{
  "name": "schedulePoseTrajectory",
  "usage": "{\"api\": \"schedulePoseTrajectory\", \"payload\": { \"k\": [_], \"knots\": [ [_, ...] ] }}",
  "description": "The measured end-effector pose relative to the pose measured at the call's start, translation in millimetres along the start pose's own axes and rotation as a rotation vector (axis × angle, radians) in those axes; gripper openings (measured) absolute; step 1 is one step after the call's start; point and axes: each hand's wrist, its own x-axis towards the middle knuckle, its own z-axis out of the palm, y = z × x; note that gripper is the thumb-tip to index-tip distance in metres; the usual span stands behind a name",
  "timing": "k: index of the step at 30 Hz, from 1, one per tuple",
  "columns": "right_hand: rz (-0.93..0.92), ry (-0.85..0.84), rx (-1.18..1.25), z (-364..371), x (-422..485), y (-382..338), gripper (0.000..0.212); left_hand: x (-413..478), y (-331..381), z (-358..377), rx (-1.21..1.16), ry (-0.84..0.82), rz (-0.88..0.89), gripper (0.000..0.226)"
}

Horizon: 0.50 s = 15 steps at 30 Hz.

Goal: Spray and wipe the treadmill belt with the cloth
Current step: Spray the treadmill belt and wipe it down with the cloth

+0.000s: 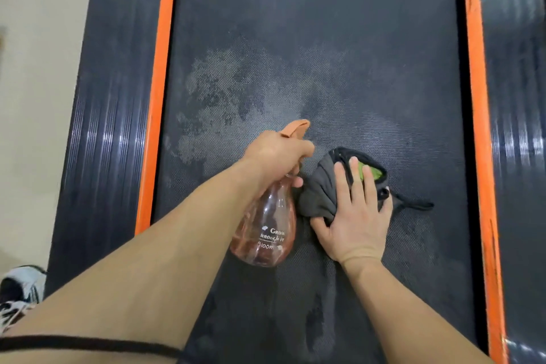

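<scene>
The grey cloth [319,189] lies crumpled on the treadmill belt [325,38], and your right hand [354,216] presses it down with fingers spread and straight. Just left of the cloth, your left hand [274,156] curls around the neck of the pink spray bottle [266,233]. Beyond the cloth, wet patches [218,86] mark the belt between orange strips [159,97].
</scene>
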Motion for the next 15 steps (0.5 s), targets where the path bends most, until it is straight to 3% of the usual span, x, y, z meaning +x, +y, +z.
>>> {"api": "schedulePoseTrajectory", "payload": {
  "k": [5,11,15],
  "knots": [
    [-0.024,-0.039,0.008,-3,-1,3,0.101,-16,-9,-2,-0.095,0.062,-0.022,0.01],
    [-0.091,-0.134,-0.015,-11,-28,14,0.099,-35,-14,-11,-0.05,0.211,-0.004,0.02],
    [-0.081,-0.187,0.075,-22,-18,13,0.093,-41,-20,-21,-0.17,0.166,-0.025,0.011]
  ]
}}
